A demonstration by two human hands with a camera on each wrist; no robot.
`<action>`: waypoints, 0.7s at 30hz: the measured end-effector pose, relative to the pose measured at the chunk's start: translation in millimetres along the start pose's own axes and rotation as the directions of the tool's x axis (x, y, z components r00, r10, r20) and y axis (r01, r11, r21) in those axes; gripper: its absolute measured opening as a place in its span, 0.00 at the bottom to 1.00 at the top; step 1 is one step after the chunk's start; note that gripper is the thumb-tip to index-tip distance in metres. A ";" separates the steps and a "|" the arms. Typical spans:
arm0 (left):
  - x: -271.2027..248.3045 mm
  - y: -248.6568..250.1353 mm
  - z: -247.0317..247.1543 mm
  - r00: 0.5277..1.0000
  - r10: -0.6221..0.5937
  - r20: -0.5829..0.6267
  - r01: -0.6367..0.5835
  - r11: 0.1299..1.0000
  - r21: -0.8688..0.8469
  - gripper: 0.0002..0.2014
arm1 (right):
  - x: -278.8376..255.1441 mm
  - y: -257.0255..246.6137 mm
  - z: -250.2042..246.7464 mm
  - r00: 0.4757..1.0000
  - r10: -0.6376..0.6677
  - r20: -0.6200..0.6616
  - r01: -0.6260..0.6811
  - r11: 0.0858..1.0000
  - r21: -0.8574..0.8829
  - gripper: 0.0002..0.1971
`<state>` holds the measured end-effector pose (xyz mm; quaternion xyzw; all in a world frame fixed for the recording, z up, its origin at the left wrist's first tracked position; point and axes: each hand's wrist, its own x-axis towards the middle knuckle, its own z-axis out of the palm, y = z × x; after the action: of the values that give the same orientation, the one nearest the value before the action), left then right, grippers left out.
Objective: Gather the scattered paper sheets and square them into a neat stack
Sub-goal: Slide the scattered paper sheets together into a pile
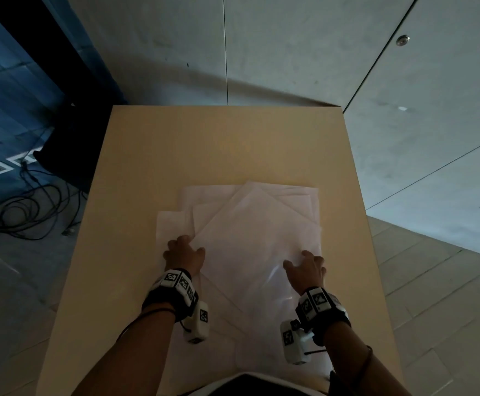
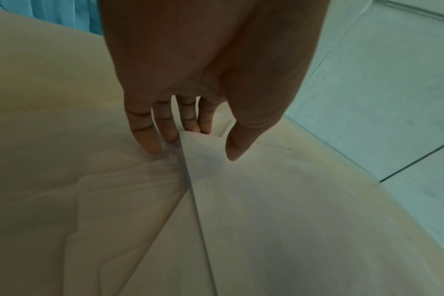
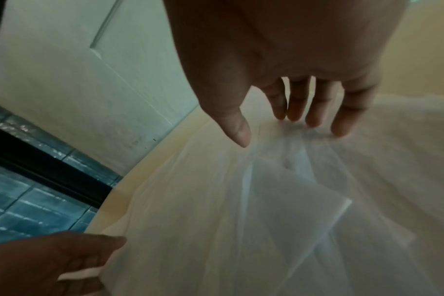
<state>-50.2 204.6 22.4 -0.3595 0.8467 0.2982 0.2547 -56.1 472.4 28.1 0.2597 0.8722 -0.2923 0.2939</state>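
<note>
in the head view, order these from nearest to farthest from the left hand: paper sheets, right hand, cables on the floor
1. Paper sheets: under the left hand's fingertips.
2. Right hand: across the sheets, to the right.
3. Cables: on the floor, far left of the table.

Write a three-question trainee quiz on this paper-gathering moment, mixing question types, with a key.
1. True or false: the white paper sheets already form a squared stack on the light wooden table.
2. Multiple choice: the left hand is (A) lifted clear of the table, (B) at the left side of the sheets with its fingers on paper, (C) off the table edge.
3. Fill in: the right hand rests on the sheets with fingers ____.

Key: 1 false, corners fan out at differing angles; 2 B; 3 spread.
</note>
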 end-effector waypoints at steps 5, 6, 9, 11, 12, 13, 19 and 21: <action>-16.7 7.3 16.9 0.998 0.053 0.028 -0.053 0.998 0.025 0.32 | -9.5 -1.8 11.8 0.995 -0.065 0.070 0.061 0.996 0.059 0.34; -20.0 7.2 19.5 0.998 0.055 0.032 -0.056 0.998 0.034 0.34 | -11.5 -3.1 12.7 0.995 -0.070 0.075 0.064 0.995 0.072 0.34; -25.3 -0.3 19.0 1.000 0.020 0.003 -0.020 0.999 0.026 0.34 | -15.3 -1.2 9.6 0.999 -0.037 0.025 0.035 0.996 0.088 0.34; -24.9 -8.7 15.6 1.000 -0.017 -0.018 0.017 1.000 0.018 0.33 | -16.7 6.0 5.2 1.000 -0.011 -0.019 0.011 1.000 0.024 0.33; -25.2 -12.7 15.2 0.999 -0.031 -0.013 0.031 0.999 0.021 0.33 | -17.6 10.3 4.3 1.000 -0.003 -0.018 0.003 1.000 -0.007 0.32; -26.5 -16.1 16.6 0.999 -0.039 -0.002 0.039 0.999 0.023 0.32 | -18.8 13.8 4.1 1.000 0.004 -0.008 -0.004 1.000 -0.022 0.31; -50.6 -21.5 36.0 0.999 -0.029 0.025 0.029 0.999 0.021 0.32 | -30.5 16.9 16.3 0.996 -0.015 0.091 0.005 0.994 0.111 0.29; -52.0 -26.0 37.5 0.998 -0.032 0.053 0.032 0.999 0.004 0.32 | -34.0 18.7 17.3 0.994 -0.018 0.107 0.004 0.991 0.132 0.30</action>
<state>9.5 239.5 21.6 -0.3647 0.8342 0.3022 0.2825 -14.6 464.4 32.7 0.2577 0.8352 -0.3645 0.3212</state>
